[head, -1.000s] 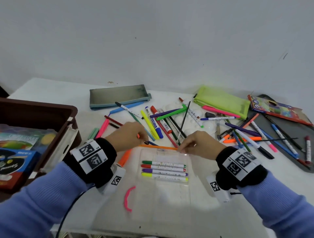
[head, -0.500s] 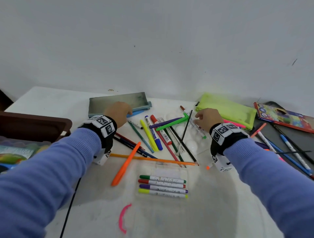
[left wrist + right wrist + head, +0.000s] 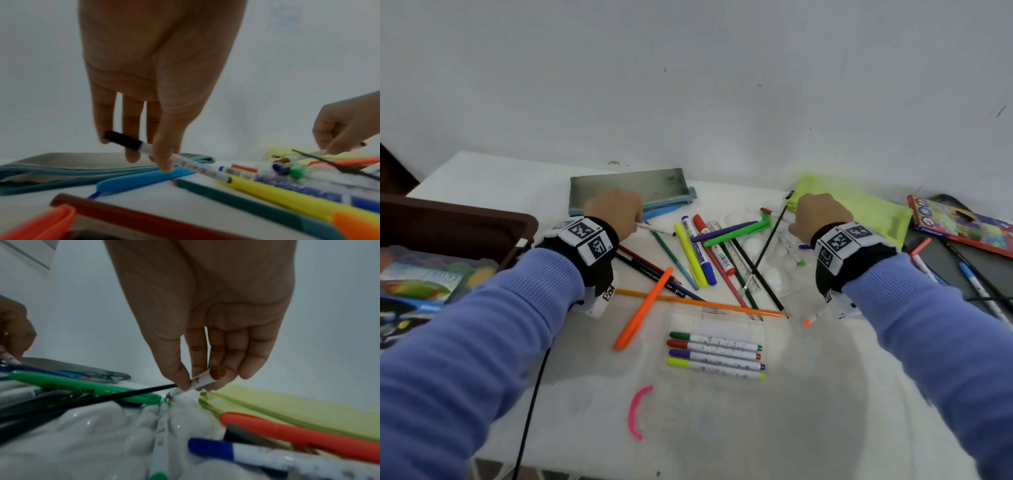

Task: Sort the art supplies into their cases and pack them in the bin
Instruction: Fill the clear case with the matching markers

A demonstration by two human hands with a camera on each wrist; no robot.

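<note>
1. Both hands have left the clear marker case [image 3: 717,346] and gone out to the scattered pens.
2. Left hand [image 3: 616,212] pinches a black-capped white marker [image 3: 164,155], lifted just above the blue pen [image 3: 139,178] by the grey pouch [image 3: 626,186].
3. Right hand [image 3: 820,214] pinches a brown-capped white marker [image 3: 202,380] beside the lime pouch [image 3: 859,209].
4. Four markers lie in the case on the worktop [image 3: 774,428].

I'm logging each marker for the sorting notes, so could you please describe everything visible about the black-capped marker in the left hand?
The black-capped marker is slim, with a white, seemingly plastic barrel bearing small printed patterns, a black cap on one end and a small black end piece on the other. The left hand pinches it near the cap between thumb and fingers, tilted, cap end higher, above the blue pen beside the grey pouch.
</note>
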